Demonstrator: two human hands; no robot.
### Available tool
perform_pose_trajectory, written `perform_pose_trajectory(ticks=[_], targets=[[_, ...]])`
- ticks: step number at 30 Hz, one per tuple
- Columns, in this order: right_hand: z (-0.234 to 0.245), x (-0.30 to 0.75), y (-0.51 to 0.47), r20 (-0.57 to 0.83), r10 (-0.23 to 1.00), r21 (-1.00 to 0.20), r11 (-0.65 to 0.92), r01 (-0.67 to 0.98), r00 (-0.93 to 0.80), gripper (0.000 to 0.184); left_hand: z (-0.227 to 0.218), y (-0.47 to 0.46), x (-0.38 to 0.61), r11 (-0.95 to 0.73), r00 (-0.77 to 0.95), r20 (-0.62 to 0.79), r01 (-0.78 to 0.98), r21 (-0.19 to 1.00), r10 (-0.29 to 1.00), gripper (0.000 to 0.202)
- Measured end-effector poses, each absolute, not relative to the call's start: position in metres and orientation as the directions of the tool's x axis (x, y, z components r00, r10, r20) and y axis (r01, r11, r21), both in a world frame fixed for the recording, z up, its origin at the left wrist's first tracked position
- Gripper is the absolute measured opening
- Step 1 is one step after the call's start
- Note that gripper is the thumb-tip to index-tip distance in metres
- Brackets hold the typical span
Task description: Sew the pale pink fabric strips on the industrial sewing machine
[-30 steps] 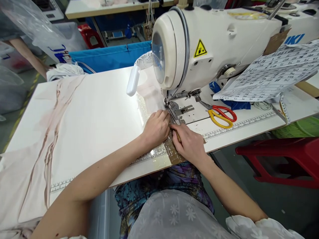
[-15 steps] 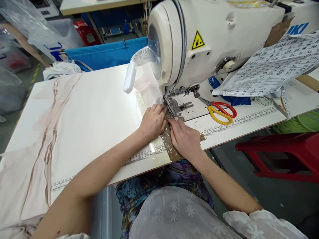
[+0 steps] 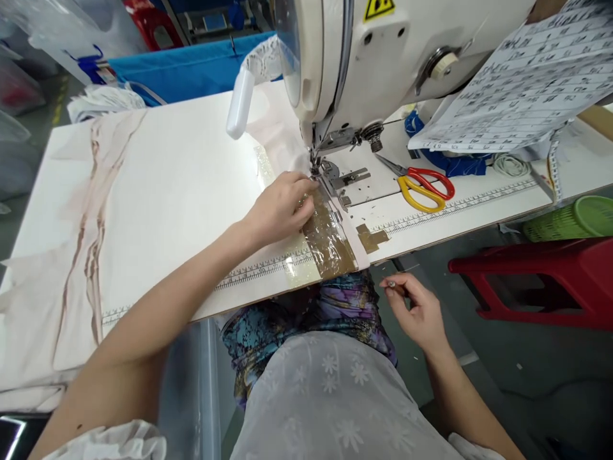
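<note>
My left hand [image 3: 282,206] is closed, its bent fingertips at the edge of the pale pink fabric [image 3: 358,248] just in front of the presser foot [image 3: 315,167]. That fabric runs as a narrow strip from the sewing machine [image 3: 318,70] to the table's front edge. Under my left hand lies brown tape [image 3: 330,246] with a shiny clear covering. Below the table edge, my right hand [image 3: 417,313] is closed around a small tool with a round metal end [image 3: 391,284]. Most of that tool is hidden by the fingers, so its kind is unclear.
Red-and-yellow-handled scissors [image 3: 424,188] lie right of the needle plate. Printed paper sheets [image 3: 517,83] hang beside the machine. More pink fabric [image 3: 71,255] covers the table's left end. A red stool [image 3: 536,281] and green basket [image 3: 575,217] stand at the right.
My right hand has left the fabric by the needle and moved down and right, past the table edge, with a small tool in it. My left hand stays near the presser foot. The view has tilted downward.
</note>
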State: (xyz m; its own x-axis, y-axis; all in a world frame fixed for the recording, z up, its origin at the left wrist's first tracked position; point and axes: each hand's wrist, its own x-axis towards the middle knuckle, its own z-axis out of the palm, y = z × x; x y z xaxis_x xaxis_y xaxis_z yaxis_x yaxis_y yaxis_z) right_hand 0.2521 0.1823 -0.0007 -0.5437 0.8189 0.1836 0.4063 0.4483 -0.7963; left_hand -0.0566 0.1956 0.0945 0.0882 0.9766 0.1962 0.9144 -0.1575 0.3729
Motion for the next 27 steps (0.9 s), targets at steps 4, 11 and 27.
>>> perform_pose_trajectory(ticks=[4,11,27], targets=[[-0.040,0.252,0.179,0.118,0.754,-0.794,0.462,0.394,-0.646,0.021,0.125,0.130,-0.037,-0.271,0.364,-0.076,0.803,0.531,0.928,0.039],[-0.078,0.205,0.180,0.118,0.602,-0.818,0.510,0.266,-0.790,0.024,0.010,0.053,0.001,-0.097,0.364,-0.299,0.762,0.640,0.882,0.026],[-0.101,0.209,0.175,0.081,0.762,-0.631,0.538,0.558,-0.643,0.028,-0.006,-0.079,0.021,0.464,-0.227,-0.498,0.776,0.427,0.837,0.045]])
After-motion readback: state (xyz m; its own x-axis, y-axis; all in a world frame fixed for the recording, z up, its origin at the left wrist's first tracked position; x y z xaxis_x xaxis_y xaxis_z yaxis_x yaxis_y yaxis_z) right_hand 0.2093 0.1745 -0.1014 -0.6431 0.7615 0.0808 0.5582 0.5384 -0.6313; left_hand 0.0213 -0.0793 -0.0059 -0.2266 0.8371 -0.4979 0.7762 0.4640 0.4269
